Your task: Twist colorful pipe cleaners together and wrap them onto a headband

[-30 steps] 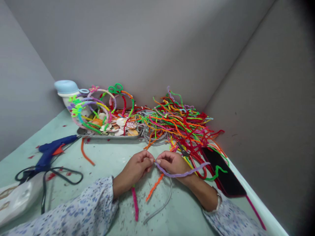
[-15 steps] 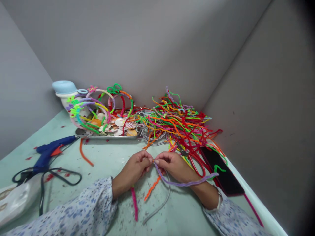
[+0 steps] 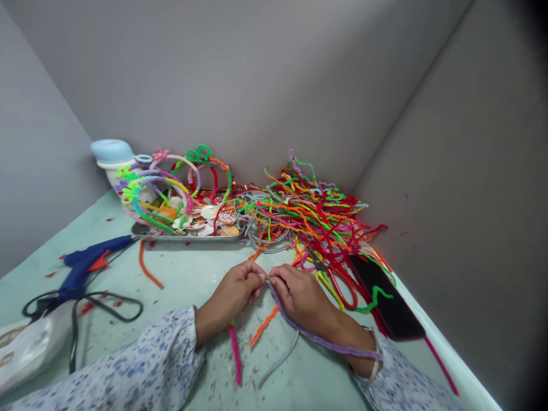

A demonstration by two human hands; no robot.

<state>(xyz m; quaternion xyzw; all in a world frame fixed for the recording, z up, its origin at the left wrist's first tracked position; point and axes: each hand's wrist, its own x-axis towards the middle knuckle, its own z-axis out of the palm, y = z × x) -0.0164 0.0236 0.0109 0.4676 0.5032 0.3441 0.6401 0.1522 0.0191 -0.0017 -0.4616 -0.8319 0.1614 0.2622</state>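
Observation:
My left hand [image 3: 233, 294] is closed in a pinch, and a bit of orange pipe cleaner [image 3: 266, 278] shows at its fingertips. Almost touching it, my right hand [image 3: 302, 297] pinches a purple pipe cleaner [image 3: 319, 339], whose long tail runs back along the right wrist to the sleeve. A grey wire [image 3: 279, 361] comes out below the right hand and curves towards me; its upper part is hidden. Beneath the hands are the end of an orange pipe cleaner [image 3: 263, 327] and a pink pipe cleaner [image 3: 235, 354], partly covered by the left hand.
A tray [image 3: 188, 238] of shells and pipe-cleaner headbands [image 3: 188, 194] stands at the back left, beside a blue-lidded white bottle [image 3: 113, 162]. Tangled pipe cleaners [image 3: 308, 211] fill the back right, with red-handled scissors [image 3: 345, 288] and a black phone [image 3: 391, 299]. A blue glue gun [image 3: 83, 262] lies left.
The purple tail has swung down and towards me, from across the right forearm to along the wrist. My right hand has turned slightly, and the grey wire's free end has shifted right.

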